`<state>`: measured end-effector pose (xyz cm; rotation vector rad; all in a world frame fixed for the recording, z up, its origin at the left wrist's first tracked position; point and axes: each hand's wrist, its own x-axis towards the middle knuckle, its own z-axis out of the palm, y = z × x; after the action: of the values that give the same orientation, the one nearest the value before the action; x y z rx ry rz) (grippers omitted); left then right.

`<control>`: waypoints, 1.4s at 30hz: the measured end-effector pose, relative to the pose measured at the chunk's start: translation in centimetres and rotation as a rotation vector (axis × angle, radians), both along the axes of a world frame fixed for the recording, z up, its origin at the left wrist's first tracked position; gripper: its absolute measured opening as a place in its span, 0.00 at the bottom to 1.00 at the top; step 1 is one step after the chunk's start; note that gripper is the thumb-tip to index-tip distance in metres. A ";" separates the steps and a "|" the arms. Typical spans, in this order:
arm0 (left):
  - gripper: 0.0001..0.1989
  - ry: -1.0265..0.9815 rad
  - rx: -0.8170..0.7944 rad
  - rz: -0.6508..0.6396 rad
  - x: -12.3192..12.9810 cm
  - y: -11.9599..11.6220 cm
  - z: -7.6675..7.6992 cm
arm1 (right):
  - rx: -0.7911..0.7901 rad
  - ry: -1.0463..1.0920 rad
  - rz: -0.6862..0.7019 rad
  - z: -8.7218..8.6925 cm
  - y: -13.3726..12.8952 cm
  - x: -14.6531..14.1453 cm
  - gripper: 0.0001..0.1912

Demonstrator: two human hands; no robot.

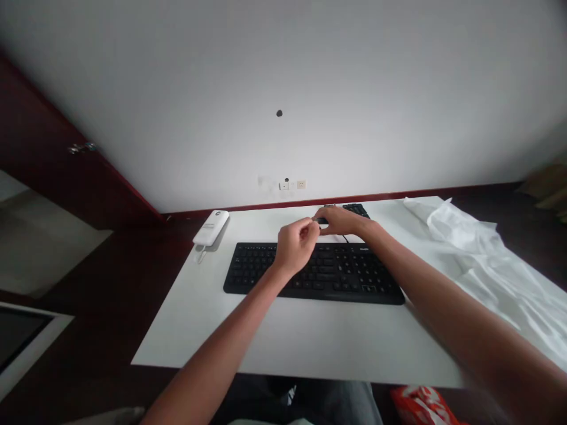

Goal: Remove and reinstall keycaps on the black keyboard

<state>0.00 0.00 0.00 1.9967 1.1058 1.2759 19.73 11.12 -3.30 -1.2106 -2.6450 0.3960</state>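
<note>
1. Centrally, a small black object point(321, 221) sits in the right hand point(341, 221), just above the far edge of a black keyboard point(314, 273); its long axis seems to lie crosswise, pointing toward the left hand point(296, 247), but it is too small and too covered to be sure.
2. Right fingers point(330, 213) curl over the object and seem to pinch it; left fingertips point(311, 229) are pressed together just beside it; whether they touch it, I cannot tell.
3. A thin black cable point(346, 239) runs from below the right hand to the keyboard's far edge.
4. Keyboard's long axis runs side to side across the white table point(274, 348); a small logo point(364, 249) shows at its upper right, too small to read; key legends are unreadable too.
5. Beyond the right hand lies a second black keyed device point(357, 208); a white power bank point(211, 228) lies far left; crumpled white plastic sheeting point(469, 248) lies right.
</note>
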 end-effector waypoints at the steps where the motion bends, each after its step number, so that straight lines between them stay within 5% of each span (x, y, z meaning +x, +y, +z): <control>1: 0.21 0.112 0.012 0.023 -0.3 1.3 -1.5 | -0.002 -0.020 0.002 0.0 0.0 0.0 0.14; 5: 0.11 0.449 0.115 0.090 -0.9 4.0 -5.4 | -0.016 -0.073 0.016 0.0 0.3 0.2 0.11; 9: 0.08 0.687 0.173 0.127 -0.8 4.1 -6.5 | -0.021 -0.088 -0.025 0.3 0.7 0.7 0.12; 15: 0.13 0.855 0.139 0.143 -0.6 3.8 -7.0 | -0.039 -0.019 -0.157 2.7 -0.6 2.0 0.14; 20: 0.15 0.942 0.134 0.106 -0.5 3.8 -7.0 | -0.086 0.105 -0.214 4.2 -5.6 3.5 0.19; 28: 0.14 0.900 0.113 0.054 -0.8 3.8 -7.0 | -0.244 0.215 -0.336 2.0 -12.9 4.7 0.18; 42: 0.13 0.865 0.112 0.040 -1.0 4.1 -7.0 | -0.236 0.214 -0.299 0.7 -14.0 3.6 0.17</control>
<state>-1.03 4.08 -7.03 2.7115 1.4555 0.4514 23.37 -2.92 -2.64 -1.5110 -2.2412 0.7522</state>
